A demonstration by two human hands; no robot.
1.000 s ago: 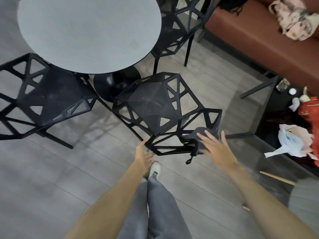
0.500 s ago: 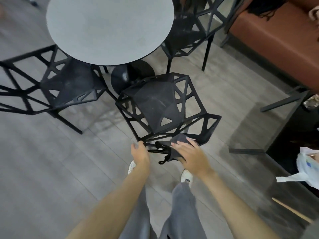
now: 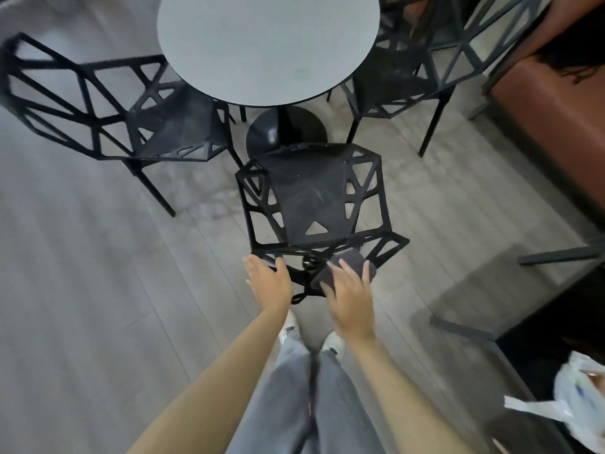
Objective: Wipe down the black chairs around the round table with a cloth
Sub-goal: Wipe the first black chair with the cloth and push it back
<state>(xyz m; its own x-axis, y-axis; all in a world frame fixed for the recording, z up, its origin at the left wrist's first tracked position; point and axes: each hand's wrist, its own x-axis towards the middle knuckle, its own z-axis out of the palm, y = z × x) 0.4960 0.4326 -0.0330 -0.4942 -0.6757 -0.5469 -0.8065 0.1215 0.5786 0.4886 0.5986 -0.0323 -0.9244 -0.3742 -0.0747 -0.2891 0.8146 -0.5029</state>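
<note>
Grey cloth on unbranded black chair

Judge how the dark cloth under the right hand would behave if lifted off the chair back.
The cloth is probably floppy: it drapes and bunches over the chair back under the right hand. It likely weighs little. Its dangling loop might snag the open frame.

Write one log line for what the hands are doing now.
right hand: presses cloth on chair back | left hand: touches chair back

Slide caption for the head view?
Right hand presses grey cloth on nearest black chair's backrest; left hand steadies it.
</note>
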